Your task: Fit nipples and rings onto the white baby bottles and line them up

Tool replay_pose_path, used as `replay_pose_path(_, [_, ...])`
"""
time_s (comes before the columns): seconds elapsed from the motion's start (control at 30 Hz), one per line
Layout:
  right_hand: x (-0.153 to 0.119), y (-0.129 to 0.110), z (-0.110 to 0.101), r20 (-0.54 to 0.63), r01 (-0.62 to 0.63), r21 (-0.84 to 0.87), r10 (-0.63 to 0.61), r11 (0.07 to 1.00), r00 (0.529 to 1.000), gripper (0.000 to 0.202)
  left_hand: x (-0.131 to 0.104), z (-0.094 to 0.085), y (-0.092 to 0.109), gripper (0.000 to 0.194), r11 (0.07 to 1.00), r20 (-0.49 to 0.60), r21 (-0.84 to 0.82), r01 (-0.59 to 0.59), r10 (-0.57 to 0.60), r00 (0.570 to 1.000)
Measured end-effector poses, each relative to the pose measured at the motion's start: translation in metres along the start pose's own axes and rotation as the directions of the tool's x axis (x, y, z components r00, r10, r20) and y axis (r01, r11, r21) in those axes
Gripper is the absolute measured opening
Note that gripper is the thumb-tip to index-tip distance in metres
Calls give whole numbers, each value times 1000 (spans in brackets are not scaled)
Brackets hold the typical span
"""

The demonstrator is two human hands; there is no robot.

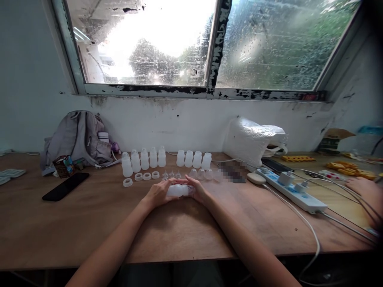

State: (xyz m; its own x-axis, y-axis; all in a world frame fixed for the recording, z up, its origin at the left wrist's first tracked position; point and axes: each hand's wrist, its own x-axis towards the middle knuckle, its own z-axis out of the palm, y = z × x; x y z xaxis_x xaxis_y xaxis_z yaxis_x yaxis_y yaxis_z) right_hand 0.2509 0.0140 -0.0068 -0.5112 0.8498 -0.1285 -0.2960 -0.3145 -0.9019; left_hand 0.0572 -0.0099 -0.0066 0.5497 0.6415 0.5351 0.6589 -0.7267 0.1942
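Note:
A white baby bottle (177,190) lies sideways between my hands, low over the table. My left hand (160,193) is closed round its left end. At the other end, with a clear cap, my right hand (197,189) grips it. Just beyond stand clear teats (171,174) and several clear caps (201,174). White collar rings (147,176) lie to the left. Behind them, assembled bottles (144,159) stand in a row, and open bottle bodies (193,159) form another row to the right.
A black phone (66,186), a small box (64,166) and a grey backpack (80,137) are on the left. To the right are a white power strip (299,197) with cables, a round white disc (256,178) and a silvery bag (251,139). Another person's hand (365,191) is at far right.

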Motion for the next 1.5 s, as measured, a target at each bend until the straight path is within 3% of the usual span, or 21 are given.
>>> replay_pose_path(0.1, [-6, -4, 3, 36, -61, 50, 59, 997, 998, 45, 1, 0, -2, 55, 995, -137, -83, 46, -58, 989])
replay_pose_path(0.27, [-13, -6, 11, 92, -86, 121, 75, 989, 993, 49, 4, 5, -4, 46, 969, -333, -206, 140, -204, 921])
replay_pose_path(0.4, [-14, -4, 15, 112, -94, 125, 80, 988, 990, 49, 5, 10, -3, 38, 973, -365, -211, 98, -171, 915])
replay_pose_path(0.53, [-8, 2, 11, 50, -52, 84, 48, 995, 998, 47, 4, 12, 4, 38, 988, -387, -149, 39, -94, 917])
replay_pose_path(0.77, [1, 13, 8, -66, 118, -12, -118, 993, 991, 42, -1, 17, 34, 13, 978, -563, -172, 118, -196, 803])
replay_pose_path(0.9, [2, 16, 9, -92, 139, -45, -143, 989, 985, 41, -1, 20, 34, 14, 972, -576, -193, 137, -225, 786])
replay_pose_path(1.07, [4, 15, 7, -223, 150, -157, -183, 976, 958, 38, 1, 18, 28, 15, 957, -516, -220, 189, -279, 810])
replay_pose_path(1.23, [6, 3, -4, -301, 30, -282, -118, 959, 946, 39, 4, 14, 21, 17, 972, -339, -179, 153, -207, 918])
replay_pose_path(1.37, [6, -7, -14, -432, 81, -179, -152, 981, 889, 33, 6, 11, 16, 32, 993, -254, -95, 63, -86, 963])
replay_pose_path(1.5, [4, -16, -20, -362, 101, -9, -97, 995, 927, 31, 7, 11, 12, 43, 999, -232, -36, 37, -44, 972])
